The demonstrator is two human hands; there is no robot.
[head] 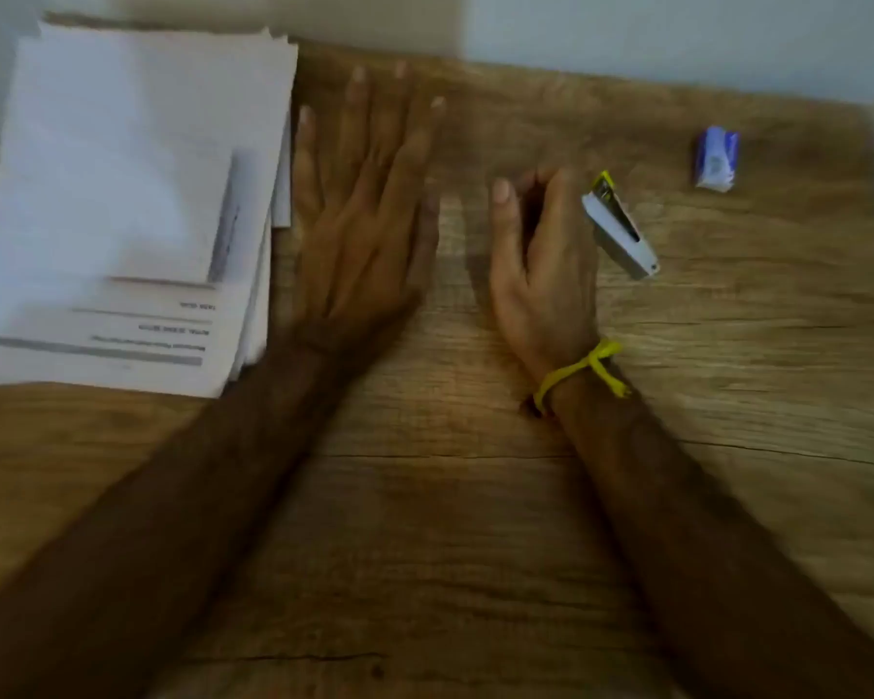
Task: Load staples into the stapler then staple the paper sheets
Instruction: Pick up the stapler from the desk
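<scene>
The stapler (pixel 621 229) sits right of centre in the frame, a small silver body with a yellow end, tilted and touching the outer side of the right hand (pixel 543 264). That hand's fingers are curled, but blur hides whether they truly pinch the stapler or only lie against it, so the state of its grip cannot be told. The left hand (pixel 364 204) lies flat at centre frame with fingers straight and spread, its grip apart, holding nothing, just beside the paper sheets (pixel 122 204).

The step in hand looks like loading. It would go best with the stapler steadied firmly in one hand and opened away from the body, while the other hand fetches a strip from the staple box (pixel 716 158), which lies in the upper right, well apart from the stapler.

The paper sheets fill the upper left in a loose, uneven stack, their right edge close to the left hand, so a careless sweep could scatter them. The wooden worktop (pixel 475 496) offers open room between and below the hands. Its far edge meets a pale wall (pixel 677 32) along the top of the frame.
</scene>
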